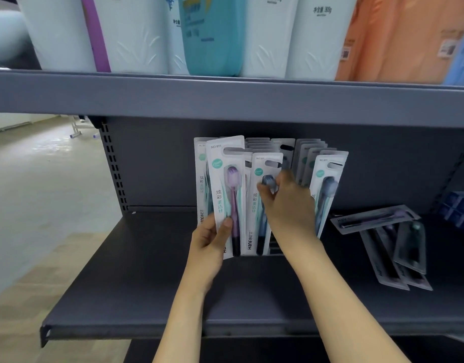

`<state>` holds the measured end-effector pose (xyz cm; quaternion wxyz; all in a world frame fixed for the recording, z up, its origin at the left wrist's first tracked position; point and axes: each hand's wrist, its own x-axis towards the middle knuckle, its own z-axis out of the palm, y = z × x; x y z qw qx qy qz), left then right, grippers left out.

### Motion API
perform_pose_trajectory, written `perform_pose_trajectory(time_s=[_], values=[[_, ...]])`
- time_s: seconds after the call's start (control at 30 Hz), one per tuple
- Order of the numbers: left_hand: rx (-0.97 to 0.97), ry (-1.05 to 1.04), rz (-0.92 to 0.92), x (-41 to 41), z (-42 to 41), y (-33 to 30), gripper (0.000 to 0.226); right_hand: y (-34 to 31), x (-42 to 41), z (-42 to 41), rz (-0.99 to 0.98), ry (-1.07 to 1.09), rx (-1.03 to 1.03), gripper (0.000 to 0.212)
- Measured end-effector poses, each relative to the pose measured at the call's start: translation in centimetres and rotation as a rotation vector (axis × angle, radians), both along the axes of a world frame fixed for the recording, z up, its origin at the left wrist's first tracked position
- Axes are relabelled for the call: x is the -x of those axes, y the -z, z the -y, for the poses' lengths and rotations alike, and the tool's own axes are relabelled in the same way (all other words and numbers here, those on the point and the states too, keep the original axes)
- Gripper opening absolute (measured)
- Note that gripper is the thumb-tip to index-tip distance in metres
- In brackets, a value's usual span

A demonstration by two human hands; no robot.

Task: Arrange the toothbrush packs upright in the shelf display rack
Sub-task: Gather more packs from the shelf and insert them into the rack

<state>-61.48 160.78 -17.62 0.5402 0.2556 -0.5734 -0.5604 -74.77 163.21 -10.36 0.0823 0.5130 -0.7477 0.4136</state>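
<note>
I can't see the display rack (274,248) itself, only a few dark slots below my right hand (288,203), which covers the middle of the blue-brush pack (262,205). The rear packs (259,144) show top edges only, count unclear. My left hand (210,238) hides the lower corner of the purple-brush pack (227,189). The refill pouches (136,32) on the upper shelf are cut off at the top edge. The loose packs (390,247) lie overlapped, print blurred. A blue box (458,210) is cropped at the right.
</note>
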Motion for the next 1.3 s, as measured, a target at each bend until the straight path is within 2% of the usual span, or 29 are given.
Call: perform_pose_trajectory(time_s=[0.17,0.33,0.43,0.63,0.8,0.97,1.07,1.17,1.3], values=[[0.026,0.031,0.045,1.1,-0.5,-0.3,0.024,-1.0,0.4,-1.3,0.110,-0.067,-0.006,0.048],[0.082,0.072,0.163,2.1,-0.9,-0.3,0.026,-2.6,0.6,-3.8,0.109,-0.091,0.263,0.026],[0.128,0.118,0.258,3.0,-1.3,0.0,0.027,-2.4,0.5,-4.9,0.081,-0.110,0.393,0.026],[0.166,0.126,0.383,4.3,-1.5,0.9,0.027,-1.5,2.8,-5.8,0.135,-0.041,0.261,0.026],[0.203,0.106,0.402,5.3,-1.8,0.6,0.029,-1.0,3.0,-6.2,0.161,-0.040,0.289,0.038],[0.233,0.124,0.416,5.9,-2.3,-0.3,0.035,-0.4,3.5,-5.9,0.096,-0.058,0.190,0.025],[0.210,0.151,0.413,6.1,-2.4,-0.5,0.030,-0.5,4.0,-5.9,0.108,-0.072,0.154,0.024],[0.152,0.124,0.318,6.4,-2.3,-0.5,0.009,-1.1,4.4,-6.0,0.103,-0.084,0.130,0.017],[0.139,-0.086,0.177,6.4,-1.6,-0.5,0.020,-2.1,5.0,-6.3,0.144,-0.124,0.075,0.010]])
